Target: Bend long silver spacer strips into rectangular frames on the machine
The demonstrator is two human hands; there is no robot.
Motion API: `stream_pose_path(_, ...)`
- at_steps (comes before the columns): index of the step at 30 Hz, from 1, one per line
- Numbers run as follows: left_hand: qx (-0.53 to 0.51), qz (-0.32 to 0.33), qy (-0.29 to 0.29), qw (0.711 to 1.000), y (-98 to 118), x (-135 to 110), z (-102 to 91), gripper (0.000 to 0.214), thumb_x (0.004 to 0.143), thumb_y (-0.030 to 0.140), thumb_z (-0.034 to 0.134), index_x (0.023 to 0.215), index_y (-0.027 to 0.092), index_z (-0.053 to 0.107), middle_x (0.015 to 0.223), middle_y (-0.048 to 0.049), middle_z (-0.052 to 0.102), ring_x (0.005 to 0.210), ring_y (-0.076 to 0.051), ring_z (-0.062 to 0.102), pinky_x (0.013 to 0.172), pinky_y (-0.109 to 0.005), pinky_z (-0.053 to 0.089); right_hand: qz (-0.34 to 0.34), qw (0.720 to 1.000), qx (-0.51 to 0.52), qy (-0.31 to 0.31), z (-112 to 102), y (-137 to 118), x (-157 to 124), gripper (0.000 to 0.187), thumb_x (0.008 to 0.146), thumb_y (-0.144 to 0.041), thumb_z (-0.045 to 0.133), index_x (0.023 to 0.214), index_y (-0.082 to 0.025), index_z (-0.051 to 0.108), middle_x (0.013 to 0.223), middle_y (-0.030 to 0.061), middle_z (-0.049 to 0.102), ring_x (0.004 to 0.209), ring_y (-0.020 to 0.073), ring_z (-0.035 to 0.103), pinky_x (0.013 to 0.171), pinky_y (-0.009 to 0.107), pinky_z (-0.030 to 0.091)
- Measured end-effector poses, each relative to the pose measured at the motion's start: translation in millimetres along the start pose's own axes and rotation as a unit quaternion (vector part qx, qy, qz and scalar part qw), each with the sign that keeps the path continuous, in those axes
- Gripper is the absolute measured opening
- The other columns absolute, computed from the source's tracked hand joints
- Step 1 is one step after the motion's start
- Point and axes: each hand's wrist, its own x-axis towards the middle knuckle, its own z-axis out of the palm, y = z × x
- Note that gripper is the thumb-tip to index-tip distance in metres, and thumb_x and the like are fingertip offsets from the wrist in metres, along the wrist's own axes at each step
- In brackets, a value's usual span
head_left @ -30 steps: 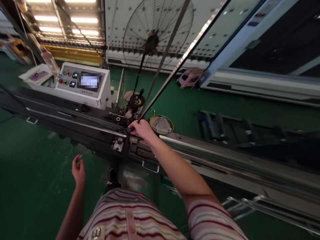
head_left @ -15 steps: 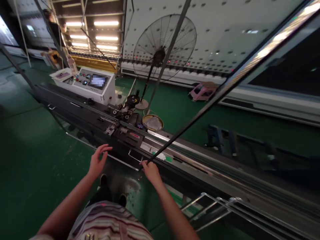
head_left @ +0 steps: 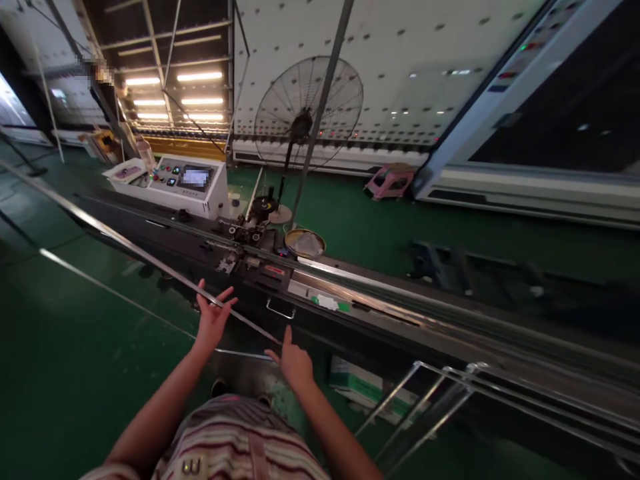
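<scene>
A long thin metal strip (head_left: 125, 241) slants from the far left down to my hands in the head view. My left hand (head_left: 213, 323) is open with fingers spread, and the strip passes across its thumb and fingers. Close to the strip's near end is my right hand (head_left: 296, 365), its thumb and forefinger apart and its other fingers curled. The strip's tip lies by the gap between that thumb and forefinger; firm contact cannot be made out. Just beyond my hands runs a long dark machine bed (head_left: 250, 293) with a metal handle (head_left: 281, 312) on its front.
A white control box (head_left: 170, 190) stands at the machine's back left. Behind it are a large fan (head_left: 303, 123), a round tub (head_left: 306, 244) and a pink stool (head_left: 390, 181). Metal rack bars (head_left: 425, 407) jut out at right. A person (head_left: 100, 80) is far left.
The long strip has swung from the upper right across to the left. My right hand's pinch on its end has loosened, with the forefinger now extended. My left hand has come to the strip.
</scene>
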Motion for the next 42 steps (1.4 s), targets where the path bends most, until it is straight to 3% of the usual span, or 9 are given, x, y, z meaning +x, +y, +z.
stream_pose_path(5, -0.02, -0.044, 0.075, 0.996, 15, 14, -67.3, 0.097, 0.083, 0.037, 0.077, 0.147, 0.046, 0.005, 0.14, -0.0158, 0.057, 0.107, -0.026, 0.07, 0.074, -0.03, 0.06, -0.007, 0.985, 0.115, 0.13, -46, 18, -20, 0.063, 0.096, -0.055, 0.049, 0.143, -0.013, 0.053, 0.108, 0.0221, 0.073, 0.106, 0.0321, 0.069, 0.095, 0.045, 0.051)
stream_pose_path(8, -0.018, -0.026, 0.089, 0.995, 29, 26, -99.2, 0.096, 0.079, 0.031, 0.08, 0.144, 0.048, 0.012, 0.138, -0.0119, 0.06, 0.113, -0.026, 0.068, 0.078, -0.03, 0.059, 0.026, 0.902, 0.262, 0.342, -74, 57, -22, 0.054, 0.099, -0.052, 0.039, 0.13, -0.016, 0.064, 0.124, 0.0175, 0.068, 0.116, 0.0263, 0.064, 0.105, 0.041, 0.046)
stream_pose_path(10, -0.016, -0.026, 0.1, 0.995, 34, 30, -115.7, 0.09, 0.079, 0.026, 0.08, 0.141, 0.048, 0.019, 0.137, -0.008, 0.062, 0.117, -0.024, 0.066, 0.079, -0.029, 0.059, 0.008, 0.84, 0.368, 0.398, -82, 78, -18, 0.053, 0.098, -0.055, 0.039, 0.119, -0.018, 0.069, 0.124, 0.0141, 0.068, 0.117, 0.0229, 0.063, 0.106, 0.039, 0.046)
stream_pose_path(15, -0.049, -0.06, 0.142, 0.987, 41, 22, -142.1, 0.085, 0.077, 0.01, 0.077, 0.136, 0.046, 0.029, 0.13, -0.0012, 0.067, 0.126, -0.021, 0.06, 0.086, -0.031, 0.059, -0.167, 0.731, 0.61, 0.258, -71, 75, -8, 0.05, 0.094, -0.061, 0.048, 0.114, -0.022, 0.073, 0.122, 0.01, 0.07, 0.121, 0.022, 0.061, 0.105, 0.039, 0.046)
stream_pose_path(22, -0.083, -0.054, 0.168, 0.981, 62, 10, -152.8, 0.089, 0.065, -0.008, 0.067, 0.135, 0.037, 0.034, 0.126, -0.0041, 0.07, 0.13, -0.022, 0.057, 0.074, -0.025, 0.062, -0.284, 0.592, 0.719, 0.23, -63, 45, -18, 0.039, 0.082, -0.052, 0.073, 0.113, -0.028, 0.077, 0.087, 0.0022, 0.067, 0.062, 0.0099, 0.057, 0.06, 0.026, 0.046)
stream_pose_path(31, -0.09, -0.131, 0.129, 0.979, 104, -5, -137.3, 0.048, 0.072, 0.015, 0.057, 0.119, 0.007, 0.064, 0.142, -0.0119, 0.058, 0.136, -0.018, 0.051, 0.099, -0.02, 0.052, -0.276, 0.542, 0.757, 0.236, -87, 45, -29, 0.033, 0.076, -0.057, 0.076, 0.086, -0.026, 0.082, 0.085, 0.0058, 0.066, 0.075, 0.0147, 0.061, 0.057, 0.026, 0.049)
stream_pose_path(35, -0.037, -0.136, 0.088, 0.986, 115, -3, -139.1, 0.052, 0.075, 0.02, 0.054, 0.126, 0.017, 0.064, 0.138, -0.0053, 0.062, 0.135, -0.015, 0.051, 0.095, -0.02, 0.052, -0.256, 0.553, 0.767, 0.199, -104, 46, -35, 0.051, 0.085, -0.067, 0.059, 0.107, -0.025, 0.079, 0.083, 0.0051, 0.064, 0.071, 0.0131, 0.055, 0.057, 0.025, 0.048)
stream_pose_path(39, -0.013, -0.128, 0.079, 0.989, 123, 0, -141.0, 0.048, 0.075, 0.018, 0.053, 0.121, 0.023, 0.069, 0.133, -0.001, 0.065, 0.138, -0.015, 0.047, 0.091, -0.021, 0.054, -0.243, 0.605, 0.733, 0.193, -119, 45, -43, 0.037, 0.082, -0.056, 0.07, 0.092, -0.021, 0.079, 0.084, 0.0052, 0.063, 0.075, 0.0134, 0.054, 0.055, 0.023, 0.045)
stream_pose_path(42, 0.003, -0.138, 0.116, 0.984, 129, -2, -131.3, 0.039, 0.078, 0.023, 0.055, 0.113, 0.026, 0.072, 0.129, 0.0018, 0.068, 0.141, -0.016, 0.044, 0.102, -0.029, 0.05, -0.243, 0.593, 0.739, 0.206, -124, 42, -46, 0.037, 0.083, -0.056, 0.069, 0.086, -0.02, 0.077, 0.084, 0.0052, 0.065, 0.069, 0.0124, 0.052, 0.056, 0.024, 0.045)
